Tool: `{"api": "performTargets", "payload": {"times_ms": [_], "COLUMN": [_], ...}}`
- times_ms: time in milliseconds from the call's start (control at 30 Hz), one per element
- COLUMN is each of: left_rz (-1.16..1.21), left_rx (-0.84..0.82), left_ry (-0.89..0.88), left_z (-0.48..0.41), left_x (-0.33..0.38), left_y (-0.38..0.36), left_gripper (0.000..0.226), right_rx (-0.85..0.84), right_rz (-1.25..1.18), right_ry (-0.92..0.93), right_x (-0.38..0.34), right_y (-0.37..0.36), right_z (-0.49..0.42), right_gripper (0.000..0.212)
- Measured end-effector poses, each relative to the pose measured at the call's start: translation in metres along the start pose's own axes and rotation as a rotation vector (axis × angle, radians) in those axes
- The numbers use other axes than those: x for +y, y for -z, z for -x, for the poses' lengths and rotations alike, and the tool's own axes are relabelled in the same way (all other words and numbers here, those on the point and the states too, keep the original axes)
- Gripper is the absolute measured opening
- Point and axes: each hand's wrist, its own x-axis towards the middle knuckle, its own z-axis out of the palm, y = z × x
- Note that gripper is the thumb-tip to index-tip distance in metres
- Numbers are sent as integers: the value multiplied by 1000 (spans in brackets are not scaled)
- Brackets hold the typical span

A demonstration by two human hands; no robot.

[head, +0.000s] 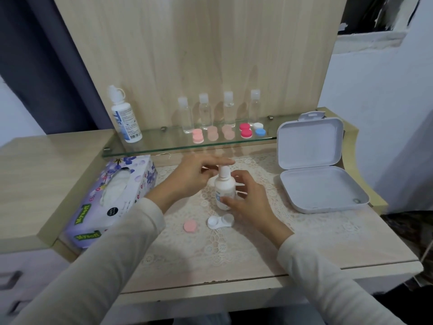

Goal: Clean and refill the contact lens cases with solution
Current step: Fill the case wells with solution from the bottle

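My right hand (pixel 248 198) gripping solution bottle (pixel 225 188) upright; left hand (pixel 194 177) touching cap (pixel 224 171), cannot tell whether pinching. Open lens case (pixel 220 222) lying at bottle's 6 o'clock. Squeezing while uncapping risking spurt missing wells.

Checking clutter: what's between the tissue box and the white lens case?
A loose pink cap, touching neither; the left sleeve also crosses there. Head view.
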Motion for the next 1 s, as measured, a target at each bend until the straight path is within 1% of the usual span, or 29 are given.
{"api": "performTargets", "payload": {"times_ms": [100, 167, 267, 333, 400, 467, 567, 633, 733, 800, 867, 1000], "left_rz": [-67, -128, -69, -89, -125, -100, -52, -97, -237, -305, -303, -249], "left_rx": [71, 87, 12, 25, 91, 113, -4, -38, 10, 82, 151, 220], "left_ry": [32, 59, 25, 8, 47, 65, -10, -47, -31, -10, -8, 10], "left_z": [-3, -3, -4, -5, -7, -8, -7, -9, -14, -16, -15, -9], "left_x": [1, 4, 6, 6, 6, 6, 7, 6, 6, 8, 10, 10], "left_y": [1, 3, 6, 7, 10, 12, 13, 10, 6, 5, 4, 1], "left_gripper": [29, 31, 39, 33, 23, 24, 34, 33, 19, 26, 30, 26], "right_rx": [32, 37, 45, 47, 41, 31, 26, 24, 22, 18, 12, 6], "right_rz": [-74, -85, -84, -73, -68, -71, -71, -65, -57, -43, -36, -25], "right_ry": [2, 13, 10, 12, 10, 3, 8, 19, 26, 27, 25, 43], "right_x": [2, 4, 7, 8, 8, 7, 7, 7, 8, 8, 8, 8], "right_y": [-7, -8, -8, -8, -8, -6, -5, -5, -5, -4, -4, -4], "right_z": [1, 1, 0, -1, -1, -2, -3, -3, -3, -4, -4, -4], "right_gripper": [49, 49, 50, 50, 51, 52, 51, 51, 51, 51, 51, 53]}}
